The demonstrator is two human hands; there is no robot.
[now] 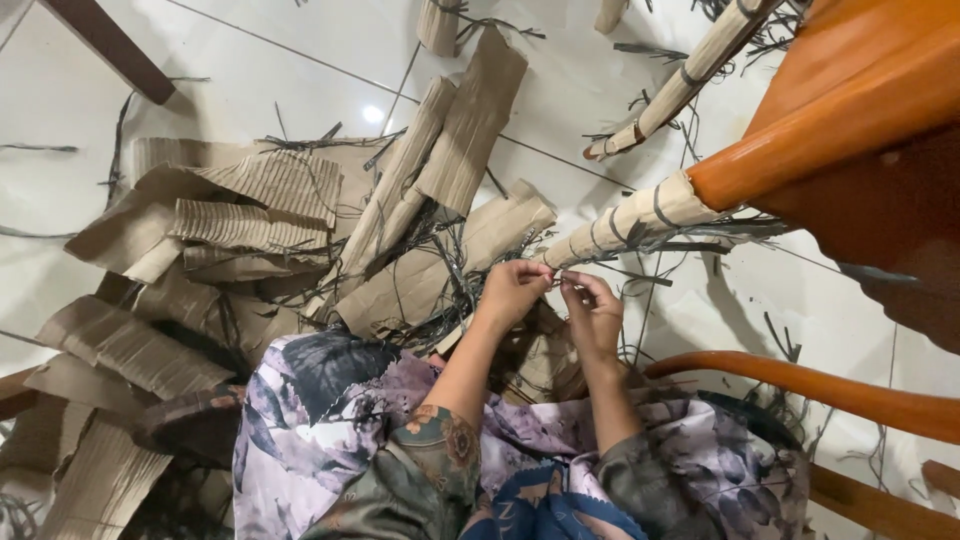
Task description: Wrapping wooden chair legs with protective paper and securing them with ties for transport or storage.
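My left hand (512, 290) and my right hand (592, 312) meet at the lower end of a chair leg wrapped in corrugated cardboard (630, 222). Thin black straps bind that wrapping. Both hands pinch a black strap (556, 272) at the tip of the wrapped leg, fingers closed on it. The leg belongs to an orange wooden chair (850, 90) tipped over at the upper right. A second wrapped leg (690, 75) lies farther back.
Torn sheets of brown corrugated cardboard (240, 200) and loose black straps (450, 260) litter the white tiled floor at left and centre. A curved orange chair part (820, 395) runs along the lower right. A dark wooden leg (110, 45) stands at upper left. My patterned clothing fills the bottom.
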